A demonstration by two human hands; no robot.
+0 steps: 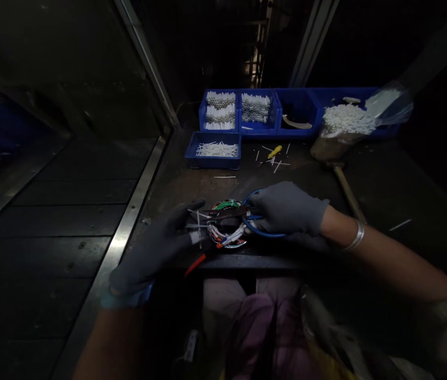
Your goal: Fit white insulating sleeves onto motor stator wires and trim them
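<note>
A round metal part wound with coloured wires (pixel 228 228) lies at the near edge of the dark workbench (pixel 287 174). My left hand (pixel 159 247), in a dark grey glove, rests against its left side with fingers pinched on thin white sleeves or wire ends. My right hand (pixel 287 207), also gloved, is closed over a blue wire loop (pixel 265 232) at the part's right side and holds a dark thin tool (pixel 227 214) across the top. A red wire (pixel 195 264) trails off toward me.
Blue bins (pixel 255 108) of white tubes line the back, with a smaller blue tray (pixel 214 150) in front. A bag of white tubes (pixel 346 121), a yellow-handled tool (pixel 274 152), a wooden-handled hammer (pixel 348 192) and scattered white bits lie on the bench. A metal rail (pixel 128 211) runs along the left.
</note>
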